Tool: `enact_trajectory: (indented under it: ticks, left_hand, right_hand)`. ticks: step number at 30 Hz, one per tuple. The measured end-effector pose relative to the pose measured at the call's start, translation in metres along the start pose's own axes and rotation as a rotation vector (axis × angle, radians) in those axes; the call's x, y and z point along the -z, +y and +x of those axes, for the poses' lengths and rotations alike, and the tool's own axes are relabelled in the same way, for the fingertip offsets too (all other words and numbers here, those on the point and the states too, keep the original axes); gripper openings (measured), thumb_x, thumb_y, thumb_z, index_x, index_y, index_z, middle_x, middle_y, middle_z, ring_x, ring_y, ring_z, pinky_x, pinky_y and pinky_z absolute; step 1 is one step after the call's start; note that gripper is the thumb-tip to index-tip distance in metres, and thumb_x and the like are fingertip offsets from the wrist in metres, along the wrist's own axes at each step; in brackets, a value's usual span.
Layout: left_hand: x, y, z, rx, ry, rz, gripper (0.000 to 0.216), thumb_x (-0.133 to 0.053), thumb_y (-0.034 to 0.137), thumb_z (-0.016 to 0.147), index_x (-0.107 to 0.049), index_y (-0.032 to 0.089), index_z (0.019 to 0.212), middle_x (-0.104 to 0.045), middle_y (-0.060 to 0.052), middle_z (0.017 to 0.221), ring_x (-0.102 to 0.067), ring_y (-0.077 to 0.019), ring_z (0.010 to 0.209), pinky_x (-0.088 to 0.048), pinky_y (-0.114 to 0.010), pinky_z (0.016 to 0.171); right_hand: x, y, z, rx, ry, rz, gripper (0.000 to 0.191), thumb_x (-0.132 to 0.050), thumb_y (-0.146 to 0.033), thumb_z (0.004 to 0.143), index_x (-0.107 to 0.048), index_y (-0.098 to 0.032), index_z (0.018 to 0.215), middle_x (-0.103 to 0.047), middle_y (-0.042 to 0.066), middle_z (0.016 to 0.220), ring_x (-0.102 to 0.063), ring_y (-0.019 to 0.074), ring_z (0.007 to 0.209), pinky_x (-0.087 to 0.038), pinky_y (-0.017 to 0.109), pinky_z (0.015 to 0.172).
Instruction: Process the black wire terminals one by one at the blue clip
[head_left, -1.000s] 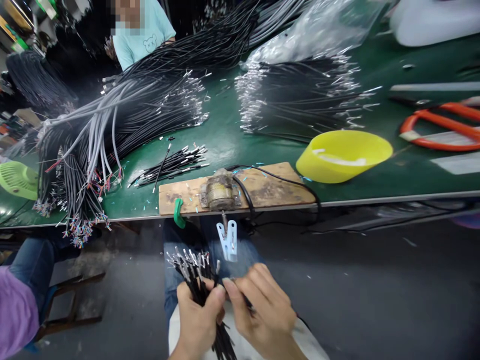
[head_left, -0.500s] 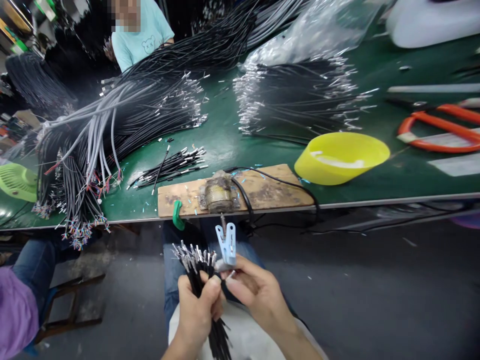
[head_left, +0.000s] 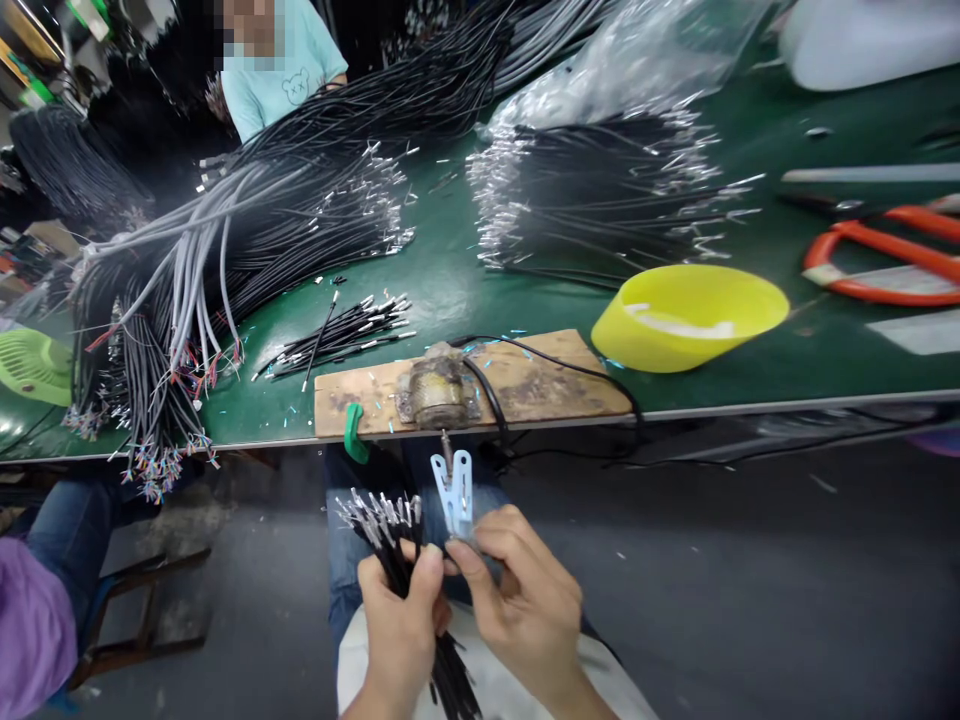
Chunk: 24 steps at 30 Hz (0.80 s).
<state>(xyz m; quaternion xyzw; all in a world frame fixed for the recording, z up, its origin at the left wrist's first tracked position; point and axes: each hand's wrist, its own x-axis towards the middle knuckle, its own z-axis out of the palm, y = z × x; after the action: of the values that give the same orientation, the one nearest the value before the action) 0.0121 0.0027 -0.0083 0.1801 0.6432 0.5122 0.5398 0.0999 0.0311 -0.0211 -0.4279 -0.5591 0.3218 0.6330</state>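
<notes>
My left hand (head_left: 401,615) is wrapped round a bundle of black cables (head_left: 396,560). Their stripped, silvery ends fan out above the thumb, and the tails hang below the fist. A pale blue clothespin (head_left: 455,490) sits on the shaft of a small motor (head_left: 439,390), pointing down toward me. Close under the clothespin's lower end, the thumb and fingers of my right hand (head_left: 525,600) are pinched together; what lies between them is too small to make out. Both hands are over my lap, just in front of the table edge.
The motor is mounted on a wooden board (head_left: 555,370) with a green clamp (head_left: 355,434) at the table edge. Short black cables (head_left: 341,338) lie behind it. A yellow cup-like ring (head_left: 686,320) and orange-handled scissors (head_left: 885,240) are to the right. A person (head_left: 281,75) sits across the table.
My left hand has shifted slightly, and the bundle's silvery ends have moved a little left, away from the clothespin. My right hand's fingers have changed their pinch below it.
</notes>
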Motion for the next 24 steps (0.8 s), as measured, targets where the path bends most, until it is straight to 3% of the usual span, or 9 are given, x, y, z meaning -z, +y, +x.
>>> enact_trajectory:
  ticks: [4,7,10,12,15,20,22,24]
  left_hand:
    - [0.012,-0.002,0.005,0.034,-0.140,-0.037,0.055,-0.076,0.058,0.051,-0.041,0.019,0.067,-0.055,0.002,0.051,-0.032,-0.0006,0.032,-0.026,-0.017,0.033]
    - [0.016,0.003,0.005,0.002,-0.161,-0.035,0.054,-0.079,0.055,0.047,-0.044,0.018,0.063,-0.053,0.002,0.054,-0.036,-0.0022,0.036,-0.028,-0.018,0.035]
    - [0.016,0.008,0.003,-0.019,-0.177,-0.034,0.051,-0.080,0.054,0.046,-0.049,0.016,0.058,-0.048,0.003,0.056,-0.034,-0.0022,0.038,-0.027,-0.019,0.034]
    - [0.016,0.010,0.002,-0.022,-0.187,-0.034,0.050,-0.080,0.054,0.046,-0.051,0.015,0.055,-0.045,0.003,0.055,-0.033,-0.0018,0.037,-0.024,-0.019,0.033]
    - [0.016,0.009,0.002,-0.017,-0.191,-0.039,0.047,-0.078,0.054,0.051,-0.053,0.014,0.055,-0.042,0.005,0.051,-0.029,-0.0006,0.035,-0.021,-0.019,0.033]
    - [0.020,0.004,0.005,0.007,-0.176,-0.044,0.045,-0.075,0.053,0.057,-0.052,0.015,0.057,-0.034,0.009,0.039,-0.023,0.0003,0.032,-0.020,-0.017,0.033]
    - [0.021,0.003,0.006,0.003,-0.161,-0.043,0.043,-0.077,0.050,0.055,-0.054,0.015,0.058,-0.042,0.006,0.043,-0.028,-0.0004,0.032,-0.022,-0.017,0.033]
    - [0.022,0.004,0.006,-0.004,-0.144,-0.041,0.040,-0.081,0.045,0.051,-0.057,0.015,0.059,-0.053,0.002,0.054,-0.036,-0.0024,0.035,-0.027,-0.018,0.032]
  right_hand:
    - [0.002,0.008,-0.002,-0.347,-0.223,0.367,0.019,-0.054,-0.032,0.084,-0.057,-0.020,0.069,-0.051,0.001,0.063,-0.048,0.0144,0.055,-0.042,0.024,0.048]
    - [0.003,0.012,-0.003,-0.610,-0.361,0.639,0.031,-0.058,-0.049,0.078,-0.058,-0.019,0.074,-0.049,0.000,0.061,-0.047,0.0137,0.052,-0.042,0.024,0.047]
    - [0.005,0.013,-0.001,-0.721,-0.440,0.750,0.038,-0.063,-0.056,0.069,-0.057,-0.018,0.066,-0.046,-0.002,0.056,-0.046,0.0134,0.051,-0.044,0.026,0.048]
    - [0.006,0.013,0.001,-0.761,-0.443,0.699,0.040,-0.066,-0.056,0.066,-0.057,-0.017,0.062,-0.047,-0.002,0.054,-0.046,0.0132,0.050,-0.044,0.026,0.049]
    - [0.009,0.013,0.004,-0.759,-0.330,0.465,0.036,-0.068,-0.051,0.065,-0.058,-0.017,0.059,-0.051,-0.001,0.055,-0.049,0.0144,0.053,-0.044,0.026,0.052]
    - [0.010,0.008,0.006,-0.552,-0.288,0.360,0.025,-0.069,-0.043,0.069,-0.068,-0.018,0.068,-0.061,0.004,0.062,-0.055,0.0175,0.058,-0.046,0.028,0.055]
    - [0.010,0.005,0.005,-0.496,-0.307,0.370,0.024,-0.068,-0.041,0.072,-0.067,-0.018,0.064,-0.061,0.005,0.062,-0.055,0.0178,0.059,-0.046,0.028,0.056]
    - [0.011,0.004,0.005,-0.559,-0.338,0.455,0.028,-0.066,-0.043,0.073,-0.065,-0.018,0.062,-0.060,0.004,0.063,-0.055,0.0174,0.059,-0.046,0.028,0.056]
